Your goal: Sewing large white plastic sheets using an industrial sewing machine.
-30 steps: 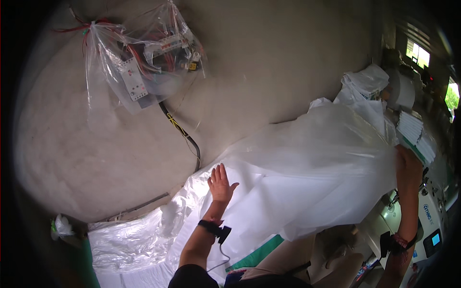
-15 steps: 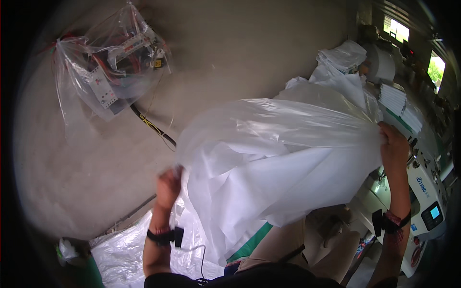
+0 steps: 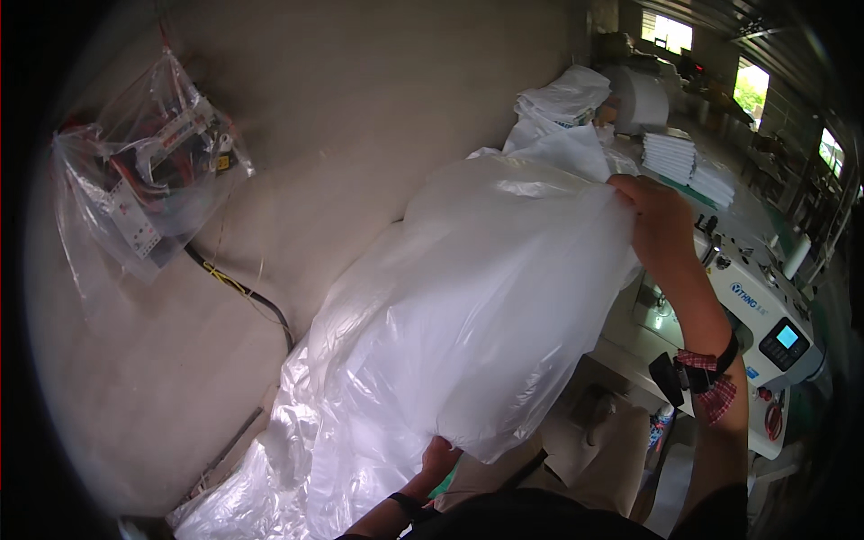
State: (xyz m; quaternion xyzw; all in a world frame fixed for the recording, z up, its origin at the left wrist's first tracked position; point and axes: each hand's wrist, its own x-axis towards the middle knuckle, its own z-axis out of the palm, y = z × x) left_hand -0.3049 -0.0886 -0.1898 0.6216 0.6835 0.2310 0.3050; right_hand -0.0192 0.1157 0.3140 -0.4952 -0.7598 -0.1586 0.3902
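a bare plaster wall (image 3: 378, 117) fills most of the view. in front of it a big clear plastic bag (image 3: 486, 306), stuffed with white material, is lifted off the floor and hangs between the person's two hands, its loose tail trailing down to the lower left. to the right stands a white sewing machine (image 3: 760, 315) with a small lit screen, and behind it folded white stacks (image 3: 688, 166) lie on the tabletop (image 3: 711, 193). a smaller clear bag of electrical parts (image 3: 148, 193) hangs on the wall at the left, a black cable (image 3: 238, 292) running down from it. the right hand (image 3: 657, 220) is up high, fingers closed on the bag's upper edge. the left hand (image 3: 439, 457) is low under the bag's bottom, touching it; i cannot tell how its fingers are set, as plastic hides them.
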